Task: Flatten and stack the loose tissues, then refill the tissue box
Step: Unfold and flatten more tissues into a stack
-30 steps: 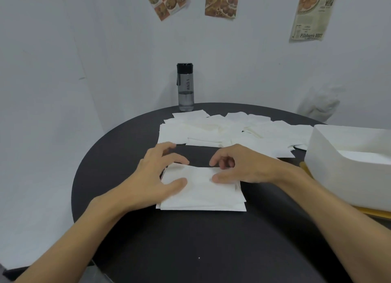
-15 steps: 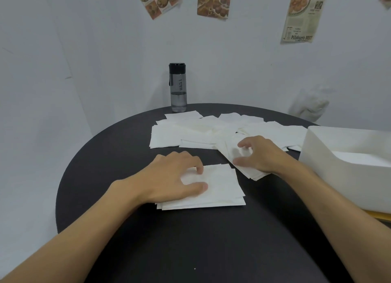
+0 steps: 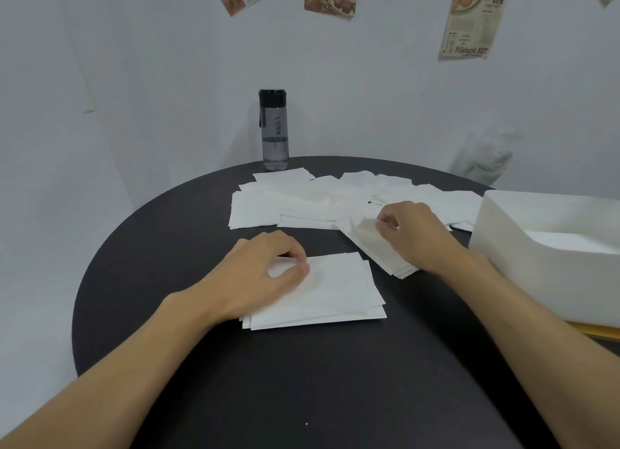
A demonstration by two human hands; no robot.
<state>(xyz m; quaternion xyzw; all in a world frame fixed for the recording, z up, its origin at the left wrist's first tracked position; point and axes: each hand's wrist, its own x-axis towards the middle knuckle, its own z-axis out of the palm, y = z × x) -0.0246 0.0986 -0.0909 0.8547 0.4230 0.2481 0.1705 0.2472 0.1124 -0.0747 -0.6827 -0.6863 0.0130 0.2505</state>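
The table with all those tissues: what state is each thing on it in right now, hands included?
Stacked tissues: flat, roughly squared pile, near the person.
Left hand: resting on the stack, fingers curled.
Right hand: pinching a tissue at a smaller slanted pile.
Slanted pile: askew, not yet on the stack.
Loose tissues: spread out, overlapping.
Tissue box: open, white tissue inside.
Water bottle: upright, capped, partly filled.

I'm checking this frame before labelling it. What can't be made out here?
- Head view: how many tissues are in the box; its near wall hides the inside and the right edge cuts it off.
- Whether the right hand pinches one tissue or several; its fingers cover the grip.
- The sheet count of the stack under the left hand; too fine.
- The bottle label; blurred.
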